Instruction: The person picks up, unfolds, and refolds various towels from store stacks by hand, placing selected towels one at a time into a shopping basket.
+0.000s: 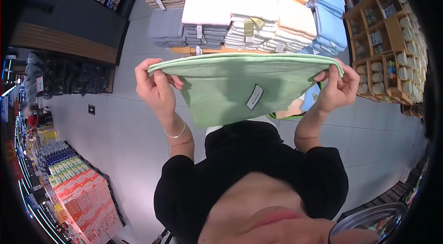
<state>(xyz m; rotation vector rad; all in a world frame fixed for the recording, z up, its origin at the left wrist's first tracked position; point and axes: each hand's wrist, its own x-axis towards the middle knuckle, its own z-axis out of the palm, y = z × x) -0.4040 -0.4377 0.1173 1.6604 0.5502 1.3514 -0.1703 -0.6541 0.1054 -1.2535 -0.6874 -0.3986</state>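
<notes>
Green towel (207, 101): hangs folded between the two hands, in front of the person's body and near the towel stacks (207, 36), its upper edge spread wide.
Left hand (157, 88): thumb and fingers clamped on the upper left corner; a firm pinch close to the tip should hold the edge straight.
Right hand (340, 86): thumb and fingers clamped on the opposite upper corner, at nearly the same height; matching that height would help the cloth hang square.
Upper edge: folded layers show along it; each pinch had best catch all of them, or one could slip loose.
Pull: the cloth looks nearly taut, so a light, even tension probably serves better than a tug.
Tag (254, 97): white with a dark border, tilted on the near face, apart from the fingers; gripping only cloth leaves it uncreased.
</notes>
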